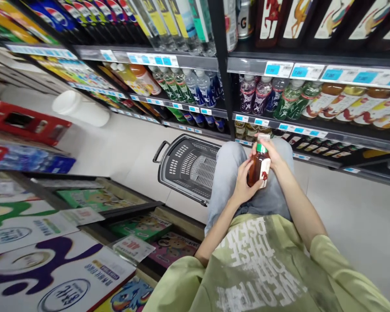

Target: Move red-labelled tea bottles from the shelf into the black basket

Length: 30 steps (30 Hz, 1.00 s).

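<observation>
Black basket point(203, 170) sat between drink shelves point(198, 61) and stacked boxes point(61, 271). Left hand point(245, 185), right hand point(273, 152): fingers curled round brown bottle point(255, 167).

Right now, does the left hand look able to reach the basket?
Probably yes: the basket stands beside the left knee, which hides part of it, and the rest lies open from above. But the left hand is holding the bottle, so the right hand may need to take over.

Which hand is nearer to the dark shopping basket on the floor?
Left. The left hand holds the lower part of the bottle, to the right of the basket in view; the right hand is farther right, around the bottle's upper part.
</observation>
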Each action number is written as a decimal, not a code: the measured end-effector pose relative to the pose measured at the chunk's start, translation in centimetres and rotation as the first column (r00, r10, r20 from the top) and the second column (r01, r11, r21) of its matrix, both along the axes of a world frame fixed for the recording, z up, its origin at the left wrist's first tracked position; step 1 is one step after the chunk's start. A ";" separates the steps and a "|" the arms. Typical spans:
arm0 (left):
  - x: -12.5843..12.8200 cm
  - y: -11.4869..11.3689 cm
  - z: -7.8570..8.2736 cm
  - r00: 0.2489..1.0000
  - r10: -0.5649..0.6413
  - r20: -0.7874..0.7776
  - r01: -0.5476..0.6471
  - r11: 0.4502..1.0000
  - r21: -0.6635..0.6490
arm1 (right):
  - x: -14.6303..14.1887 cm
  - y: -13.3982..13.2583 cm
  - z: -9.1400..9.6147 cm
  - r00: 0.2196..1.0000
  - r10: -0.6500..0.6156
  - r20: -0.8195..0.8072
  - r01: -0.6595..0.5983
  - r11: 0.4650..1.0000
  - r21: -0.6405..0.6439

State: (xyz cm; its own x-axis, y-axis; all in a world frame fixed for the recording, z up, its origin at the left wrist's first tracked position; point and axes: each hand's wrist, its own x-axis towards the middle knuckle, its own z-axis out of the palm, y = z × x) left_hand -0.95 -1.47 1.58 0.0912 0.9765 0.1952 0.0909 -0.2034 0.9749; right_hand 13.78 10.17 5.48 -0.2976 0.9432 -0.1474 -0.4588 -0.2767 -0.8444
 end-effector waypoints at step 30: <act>-16.5 5.8 18.9 0.874 0.108 -0.473 0.042 0.954 0.296 | -3.4 -1.4 -2.6 0.812 0.577 0.084 -0.566 0.815 -0.128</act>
